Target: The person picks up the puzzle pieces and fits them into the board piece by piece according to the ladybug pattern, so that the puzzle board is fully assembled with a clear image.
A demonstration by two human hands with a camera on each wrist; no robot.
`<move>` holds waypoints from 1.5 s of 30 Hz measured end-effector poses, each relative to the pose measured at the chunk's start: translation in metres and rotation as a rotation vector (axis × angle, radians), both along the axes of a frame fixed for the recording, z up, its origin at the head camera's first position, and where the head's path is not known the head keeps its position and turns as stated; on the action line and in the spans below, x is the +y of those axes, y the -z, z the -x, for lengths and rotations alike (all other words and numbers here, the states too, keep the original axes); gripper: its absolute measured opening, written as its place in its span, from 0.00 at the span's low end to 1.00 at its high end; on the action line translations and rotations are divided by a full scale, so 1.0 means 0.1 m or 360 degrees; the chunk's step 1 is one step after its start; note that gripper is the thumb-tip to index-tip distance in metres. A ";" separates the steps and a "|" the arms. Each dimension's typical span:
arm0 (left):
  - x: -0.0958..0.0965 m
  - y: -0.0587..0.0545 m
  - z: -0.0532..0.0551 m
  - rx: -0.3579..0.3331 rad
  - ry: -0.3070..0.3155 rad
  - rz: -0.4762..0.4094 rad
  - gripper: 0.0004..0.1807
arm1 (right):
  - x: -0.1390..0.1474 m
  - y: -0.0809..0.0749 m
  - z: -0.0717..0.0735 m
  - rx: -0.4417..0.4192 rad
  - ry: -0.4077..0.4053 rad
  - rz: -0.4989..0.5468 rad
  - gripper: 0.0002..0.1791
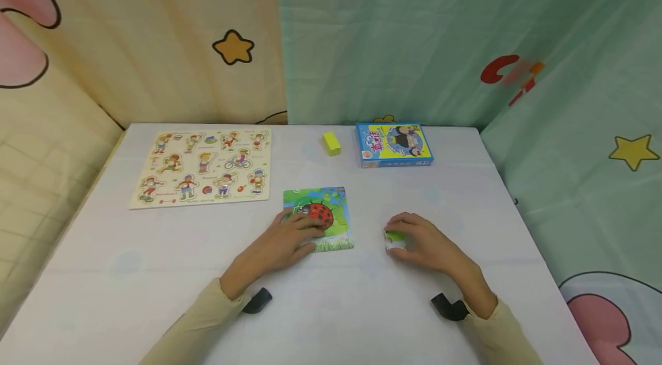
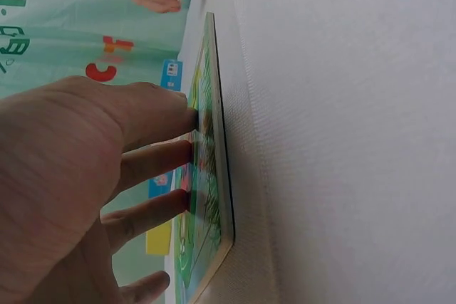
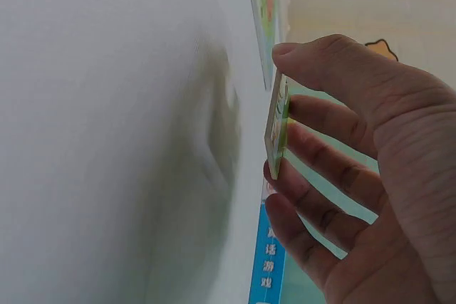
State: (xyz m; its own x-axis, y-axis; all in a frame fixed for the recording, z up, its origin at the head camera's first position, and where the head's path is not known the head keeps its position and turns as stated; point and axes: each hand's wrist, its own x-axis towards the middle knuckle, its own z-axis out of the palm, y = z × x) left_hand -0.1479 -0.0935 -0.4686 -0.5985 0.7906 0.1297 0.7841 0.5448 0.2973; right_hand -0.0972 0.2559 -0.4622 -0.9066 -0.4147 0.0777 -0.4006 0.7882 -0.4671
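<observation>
A square ladybug jigsaw puzzle [image 1: 338, 227] lies on the white table in front of the person. On its left part rests the left hand [image 1: 281, 241], fingers spread and fingertips touching the picture; in the left wrist view these fingertips meet the puzzle's face [image 2: 208, 176]. To the right of the puzzle, the right hand [image 1: 426, 244] pinches a small green and white puzzle piece [image 1: 395, 240] between thumb and fingers. The right wrist view shows this piece [image 3: 276, 129] edge-on, tilted, held above the table with its shadow below.
A wooden board with sports figures [image 1: 201, 169] lies at the back left. Behind the puzzle are a yellow block [image 1: 332, 143] and a blue card-game box [image 1: 395, 145]. Curtains [image 1: 362, 37] hang along the table's far edge.
</observation>
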 end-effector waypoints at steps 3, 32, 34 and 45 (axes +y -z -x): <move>0.00 0.03 0.01 0.0012 0.0009 -0.0029 0.17 | -0.12 0.00 0.07 -0.0002 -0.0043 -0.0011 0.20; 0.01 0.03 0.01 0.0058 -0.0004 0.0042 0.17 | -0.94 0.05 0.47 -0.0030 -0.0264 -0.0154 0.23; 0.01 0.04 0.01 0.0051 -0.0005 0.0040 0.17 | -0.96 0.06 0.47 -0.0022 -0.0276 -0.0165 0.23; 0.00 0.03 0.00 0.0043 -0.0021 0.0068 0.18 | -1.03 0.03 0.49 0.0009 -0.0373 -0.0162 0.21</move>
State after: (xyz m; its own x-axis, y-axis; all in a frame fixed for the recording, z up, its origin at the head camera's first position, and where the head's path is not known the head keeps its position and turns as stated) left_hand -0.1477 -0.0934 -0.4713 -0.6055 0.7879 0.1120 0.7842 0.5668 0.2525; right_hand -0.1466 0.1533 -0.4656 -0.7843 -0.6196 0.0298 -0.5805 0.7162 -0.3874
